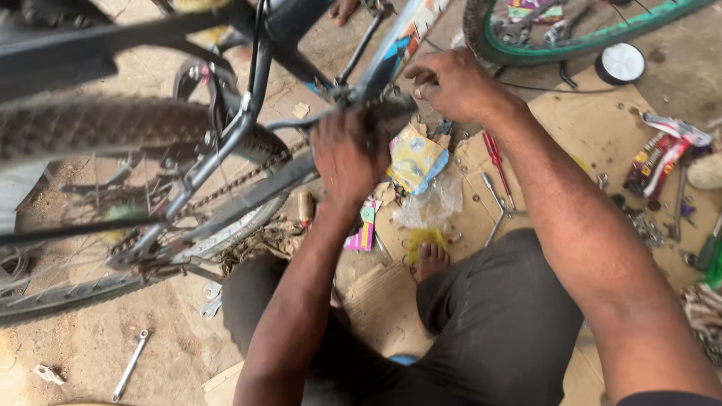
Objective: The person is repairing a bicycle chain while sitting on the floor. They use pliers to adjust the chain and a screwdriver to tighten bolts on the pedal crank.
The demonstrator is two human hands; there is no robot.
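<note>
A bicycle (248, 113) stands in front of me with its rear wheel (90, 128) at the left and its chain (226, 184) running to the crank area. My left hand (344, 158) is closed around the crank and chainring region where the frame tubes meet. My right hand (451, 83) rests with curled fingers on the same spot from the right side, by the frame's down tube (398, 41). What the fingers pinch is hidden.
Flattened cardboard (587, 128) on the dirt floor carries a red-handled screwdriver (492, 154), plastic wrappers (417, 162), small nuts and packets (662, 158). Spanners (129, 366) lie at the lower left. Another wheel with a green rim (571, 41) lies at the top right.
</note>
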